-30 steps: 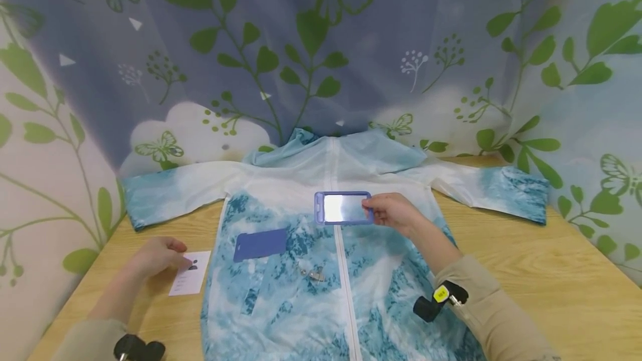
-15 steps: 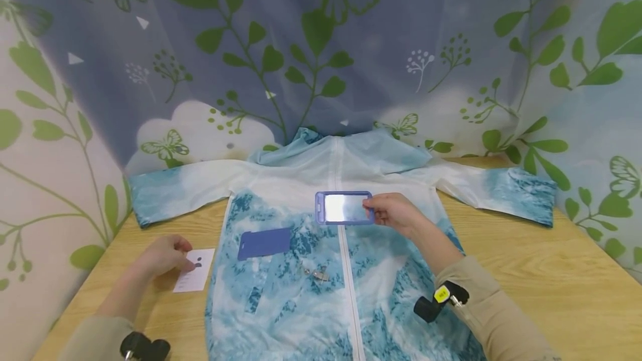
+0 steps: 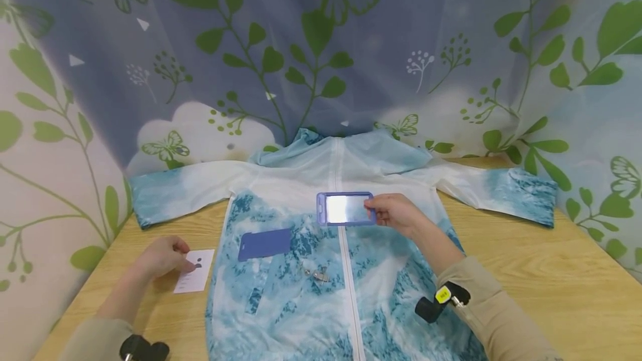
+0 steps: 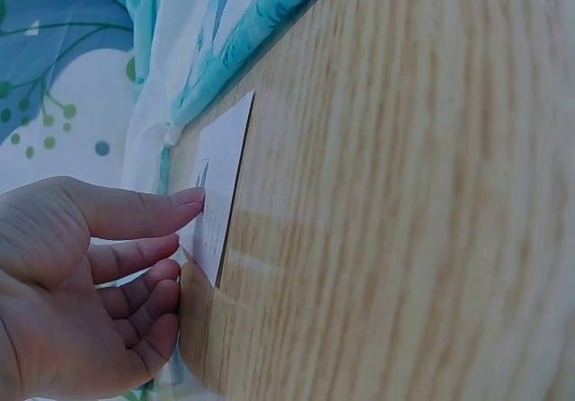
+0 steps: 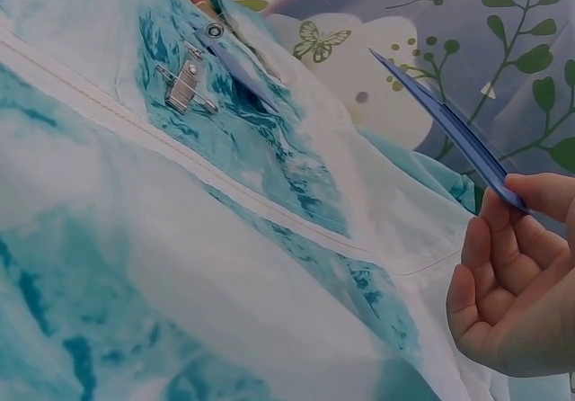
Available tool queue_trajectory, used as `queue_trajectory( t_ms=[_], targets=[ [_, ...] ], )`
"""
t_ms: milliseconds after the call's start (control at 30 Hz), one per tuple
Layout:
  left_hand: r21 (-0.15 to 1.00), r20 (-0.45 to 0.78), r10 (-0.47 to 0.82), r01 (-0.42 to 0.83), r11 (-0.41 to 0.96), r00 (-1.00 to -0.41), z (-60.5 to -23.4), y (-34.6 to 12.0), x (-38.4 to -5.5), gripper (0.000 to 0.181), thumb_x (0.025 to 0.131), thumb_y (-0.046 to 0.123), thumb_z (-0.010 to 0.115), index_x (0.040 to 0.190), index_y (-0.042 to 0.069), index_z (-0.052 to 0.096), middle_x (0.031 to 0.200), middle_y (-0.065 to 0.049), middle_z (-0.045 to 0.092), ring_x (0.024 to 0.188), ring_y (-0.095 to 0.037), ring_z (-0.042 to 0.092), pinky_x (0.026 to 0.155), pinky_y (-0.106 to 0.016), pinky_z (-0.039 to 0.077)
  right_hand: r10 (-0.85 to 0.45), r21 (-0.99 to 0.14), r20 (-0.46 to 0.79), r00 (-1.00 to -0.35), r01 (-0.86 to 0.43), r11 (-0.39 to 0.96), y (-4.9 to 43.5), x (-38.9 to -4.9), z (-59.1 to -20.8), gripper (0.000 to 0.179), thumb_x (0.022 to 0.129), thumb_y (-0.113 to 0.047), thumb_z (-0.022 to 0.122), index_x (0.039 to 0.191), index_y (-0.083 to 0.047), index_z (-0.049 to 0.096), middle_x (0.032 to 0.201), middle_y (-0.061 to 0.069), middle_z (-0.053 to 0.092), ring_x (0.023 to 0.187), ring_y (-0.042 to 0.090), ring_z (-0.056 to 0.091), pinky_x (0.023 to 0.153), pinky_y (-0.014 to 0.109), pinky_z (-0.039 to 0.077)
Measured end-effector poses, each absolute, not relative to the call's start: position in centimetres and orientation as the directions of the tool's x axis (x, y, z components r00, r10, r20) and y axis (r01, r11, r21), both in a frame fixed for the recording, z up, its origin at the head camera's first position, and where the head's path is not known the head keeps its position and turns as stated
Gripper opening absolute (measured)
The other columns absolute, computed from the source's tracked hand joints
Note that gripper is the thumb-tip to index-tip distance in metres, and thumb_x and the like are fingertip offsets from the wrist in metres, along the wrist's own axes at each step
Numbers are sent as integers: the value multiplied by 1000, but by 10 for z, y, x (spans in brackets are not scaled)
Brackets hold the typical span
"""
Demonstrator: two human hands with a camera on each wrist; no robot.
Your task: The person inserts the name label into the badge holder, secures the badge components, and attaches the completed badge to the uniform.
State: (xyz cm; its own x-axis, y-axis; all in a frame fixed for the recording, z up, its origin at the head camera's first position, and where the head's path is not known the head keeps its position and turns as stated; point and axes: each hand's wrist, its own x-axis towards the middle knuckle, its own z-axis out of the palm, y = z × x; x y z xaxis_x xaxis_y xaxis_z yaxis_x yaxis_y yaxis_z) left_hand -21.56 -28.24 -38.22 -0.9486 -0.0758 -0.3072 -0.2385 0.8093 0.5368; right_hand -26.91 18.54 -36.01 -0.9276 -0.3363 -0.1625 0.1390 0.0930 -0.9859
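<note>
From where I stand, the right hand [image 3: 396, 213] pinches a blue frame [image 3: 346, 208] by its right end, thumb against fingers, probably so that the shiny window stays mostly uncovered; it hangs over the zip [image 3: 353, 305], above the jacket [image 3: 396, 277]. That jacket lies spread across the wooden table [image 3: 541, 255], sleeves stretched toward the left and right edges, which seems to make a flat bed for small pieces. A blue panel [image 3: 264, 244] rests toward its left edge, a metal clip [image 3: 321, 276] nearer the zip. Just off that left edge, the white card [image 3: 197, 274] lies on the table, perhaps there for easy reach: the left hand [image 3: 163, 261] has its thumb on it, fingers curled, though I cannot tell whether they pinch it.
</note>
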Motion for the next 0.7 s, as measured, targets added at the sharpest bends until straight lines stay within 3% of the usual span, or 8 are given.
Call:
queue_trajectory(
  t_ms=[400, 700],
  targets=[
    [545, -301, -49, -214, 810, -952, -385, -282, -215, 34, 74, 11, 75, 97, -4, 55, 88, -14, 51, 80, -26, 46, 65, -33, 37, -313, -985, -170, -934, 148, 93, 184, -270, -361, 20, 94, -15, 55, 85, 1, 62, 71, 2, 57, 62, 13, 47, 65, 27, 42],
    [538, -291, -61, -217, 815, -955, -384, -279, -215, 30, 77, 9, 71, 98, -5, 55, 85, -14, 50, 79, -26, 46, 65, -34, 38, -322, -985, -171, -931, 149, 92, 186, -270, -359, 20, 94, -15, 55, 79, -5, 64, 71, 1, 58, 62, 13, 48, 65, 27, 43]
  ],
)
